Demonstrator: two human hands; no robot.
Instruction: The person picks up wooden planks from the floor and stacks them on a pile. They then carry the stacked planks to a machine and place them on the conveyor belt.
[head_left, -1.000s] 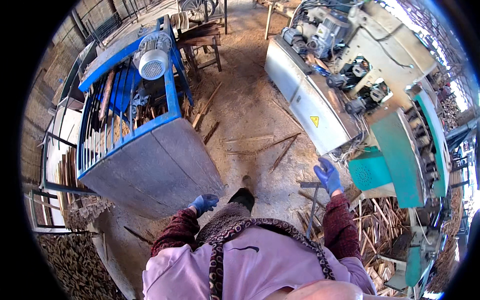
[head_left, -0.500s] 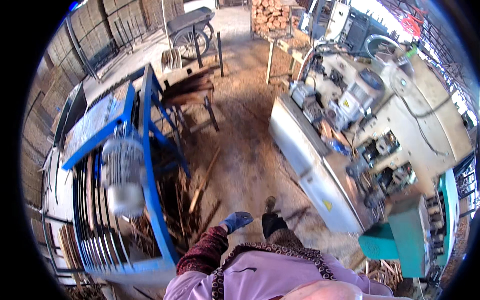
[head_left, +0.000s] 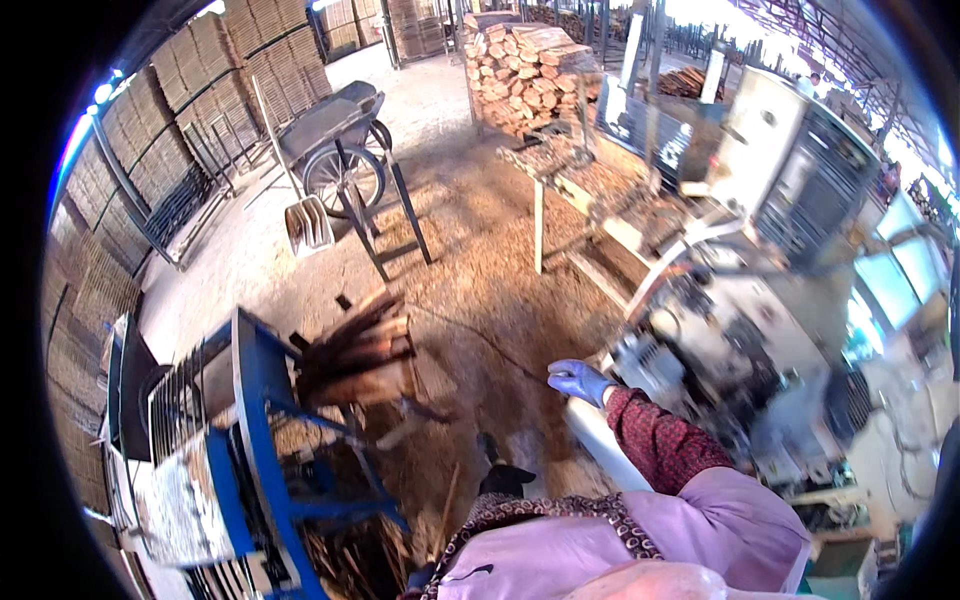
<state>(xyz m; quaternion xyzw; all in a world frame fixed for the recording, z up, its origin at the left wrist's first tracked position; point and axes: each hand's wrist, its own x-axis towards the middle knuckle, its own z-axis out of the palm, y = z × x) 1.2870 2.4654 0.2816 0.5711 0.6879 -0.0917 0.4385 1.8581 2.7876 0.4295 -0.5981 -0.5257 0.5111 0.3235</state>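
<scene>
White machine panel [head_left: 600, 445], long and narrow, lies right of centre, just beside the gloved right hand [head_left: 580, 382]; its long axis slants from a far end near the fingers down and rightward, the near end being hidden by the person's clothing. The right hand is empty, its fingers together, slightly bent and pointing left; contact with the panel cannot be told. The patterned sleeve [head_left: 665, 440] is held forward, probably for balance. The left hand [head_left: 421, 577] is apparently the small blue patch at the lower edge; its grip cannot be told. Next outward, a grey motor [head_left: 648, 365] sits by the panel, presumably to drive the machine. Opposite stand a blue metal frame [head_left: 252, 400] and brown boards [head_left: 368, 350], laid side by side, perhaps for easy lifting. Farther off, a shovel [head_left: 308, 225] stands blade down beside a cart [head_left: 322, 128], likely parked clear of the walkway.
</scene>
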